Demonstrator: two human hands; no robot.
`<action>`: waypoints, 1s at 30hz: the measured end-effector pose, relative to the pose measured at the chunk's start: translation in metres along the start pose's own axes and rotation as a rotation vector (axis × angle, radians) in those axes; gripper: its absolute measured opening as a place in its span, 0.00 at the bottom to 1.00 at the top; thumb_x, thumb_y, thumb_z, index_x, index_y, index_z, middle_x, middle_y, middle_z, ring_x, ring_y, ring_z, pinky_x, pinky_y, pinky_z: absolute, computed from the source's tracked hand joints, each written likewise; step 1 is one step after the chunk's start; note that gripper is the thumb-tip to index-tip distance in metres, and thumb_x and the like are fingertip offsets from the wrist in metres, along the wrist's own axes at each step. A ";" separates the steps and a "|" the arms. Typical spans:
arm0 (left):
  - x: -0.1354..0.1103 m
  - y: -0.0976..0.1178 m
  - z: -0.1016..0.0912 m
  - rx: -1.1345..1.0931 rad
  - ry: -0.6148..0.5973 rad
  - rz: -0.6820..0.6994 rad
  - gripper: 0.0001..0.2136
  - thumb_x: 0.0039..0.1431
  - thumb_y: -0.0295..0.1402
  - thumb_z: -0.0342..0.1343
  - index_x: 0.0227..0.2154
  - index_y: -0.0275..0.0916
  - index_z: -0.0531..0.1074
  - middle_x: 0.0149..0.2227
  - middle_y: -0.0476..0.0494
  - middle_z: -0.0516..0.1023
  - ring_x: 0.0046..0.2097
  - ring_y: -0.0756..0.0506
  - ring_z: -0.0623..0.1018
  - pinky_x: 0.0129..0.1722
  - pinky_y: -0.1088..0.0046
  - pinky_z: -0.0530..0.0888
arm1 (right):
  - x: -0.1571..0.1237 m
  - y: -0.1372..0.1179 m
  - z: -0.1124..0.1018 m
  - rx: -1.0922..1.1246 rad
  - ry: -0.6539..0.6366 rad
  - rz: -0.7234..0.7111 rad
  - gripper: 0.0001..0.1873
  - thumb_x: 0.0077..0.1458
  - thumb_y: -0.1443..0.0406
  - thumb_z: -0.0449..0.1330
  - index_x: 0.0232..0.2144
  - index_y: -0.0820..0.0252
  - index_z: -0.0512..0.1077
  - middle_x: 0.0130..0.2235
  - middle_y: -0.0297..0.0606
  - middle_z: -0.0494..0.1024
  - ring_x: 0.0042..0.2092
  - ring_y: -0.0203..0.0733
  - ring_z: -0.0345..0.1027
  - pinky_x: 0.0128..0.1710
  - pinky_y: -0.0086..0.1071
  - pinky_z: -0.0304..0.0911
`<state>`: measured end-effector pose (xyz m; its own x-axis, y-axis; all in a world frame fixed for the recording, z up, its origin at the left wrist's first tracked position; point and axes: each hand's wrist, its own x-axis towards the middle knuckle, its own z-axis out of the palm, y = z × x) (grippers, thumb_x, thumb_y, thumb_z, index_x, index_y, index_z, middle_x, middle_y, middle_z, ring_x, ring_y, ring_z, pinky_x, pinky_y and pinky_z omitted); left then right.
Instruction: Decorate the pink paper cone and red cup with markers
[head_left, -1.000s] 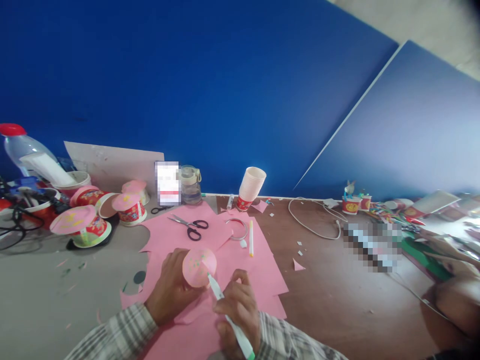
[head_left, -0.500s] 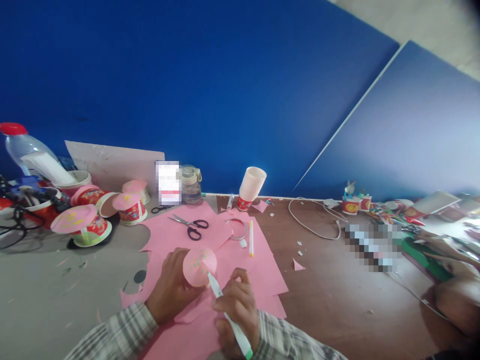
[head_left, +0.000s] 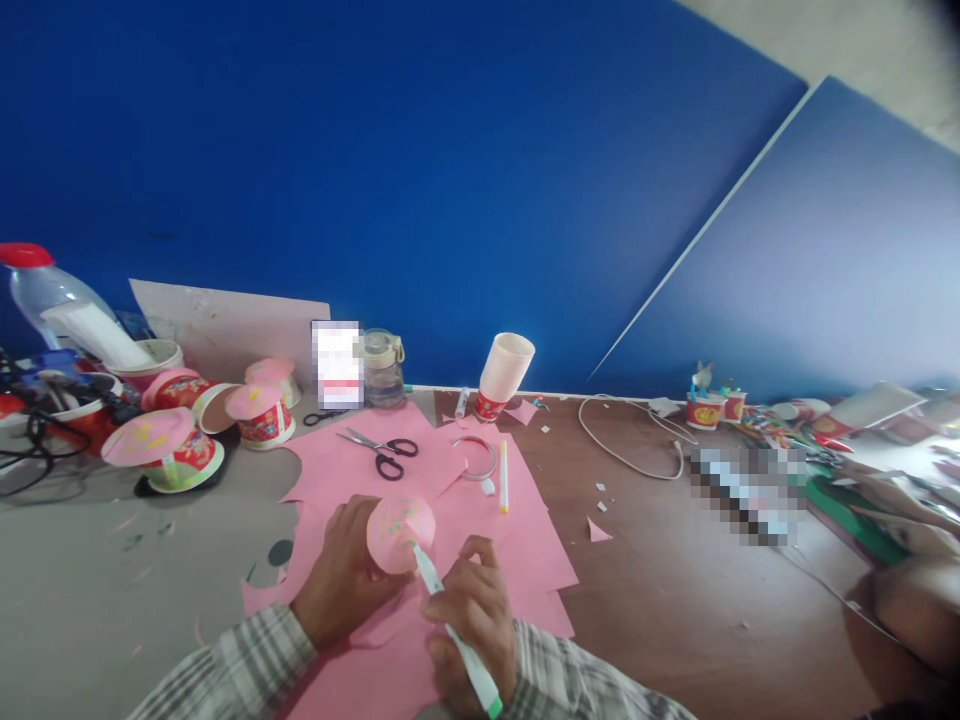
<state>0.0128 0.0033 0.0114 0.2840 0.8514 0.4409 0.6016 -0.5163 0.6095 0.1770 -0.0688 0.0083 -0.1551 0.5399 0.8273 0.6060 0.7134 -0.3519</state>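
My left hand (head_left: pixel 341 580) is wrapped round a small pink paper cone (head_left: pixel 400 530) dotted with green and yellow marks, holding it over the pink paper sheets (head_left: pixel 517 540). My right hand (head_left: pixel 469 625) grips a white marker with a green end (head_left: pixel 457 640), its tip touching the cone's lower right edge. Both sleeves are plaid.
Black-handled scissors (head_left: pixel 381 452), a wire ring (head_left: pixel 476 458) and a yellow pen (head_left: pixel 503 476) lie on the pink paper. Decorated paper cups (head_left: pixel 169 450) crowd the left, a cup stack (head_left: pixel 504 375) and glass jar (head_left: pixel 382 368) stand at the blue wall. A white cable (head_left: pixel 637 440) lies to the right. Another person's arm (head_left: pixel 915 610) is at far right.
Hardly anything differs. My right hand has shifted the marker slightly along the cone's edge; my left hand still holds the cone in the same place.
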 end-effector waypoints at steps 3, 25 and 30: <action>0.000 0.000 0.000 0.005 -0.002 -0.001 0.20 0.29 0.40 0.61 0.31 0.45 0.67 0.31 0.48 0.72 0.34 0.40 0.71 0.32 0.61 0.71 | -0.001 0.000 0.000 0.063 0.003 0.030 0.15 0.58 0.57 0.50 0.28 0.56 0.71 0.20 0.27 0.68 0.20 0.35 0.63 0.34 0.41 0.63; -0.002 -0.002 0.002 -0.033 0.015 -0.010 0.21 0.29 0.42 0.63 0.31 0.47 0.65 0.31 0.50 0.70 0.34 0.40 0.71 0.32 0.61 0.70 | 0.003 0.003 -0.001 0.040 -0.005 -0.016 0.09 0.55 0.62 0.52 0.29 0.56 0.71 0.21 0.27 0.70 0.21 0.35 0.63 0.34 0.37 0.61; -0.001 0.000 0.001 -0.016 0.024 -0.005 0.21 0.28 0.41 0.63 0.30 0.46 0.65 0.30 0.50 0.70 0.33 0.41 0.71 0.31 0.62 0.71 | 0.005 0.003 -0.002 0.049 -0.032 -0.023 0.09 0.56 0.62 0.52 0.29 0.57 0.71 0.21 0.27 0.69 0.22 0.34 0.63 0.34 0.37 0.61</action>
<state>0.0133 0.0028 0.0097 0.2625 0.8518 0.4534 0.5913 -0.5133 0.6220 0.1790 -0.0651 0.0120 -0.1939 0.5369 0.8211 0.5633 0.7462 -0.3549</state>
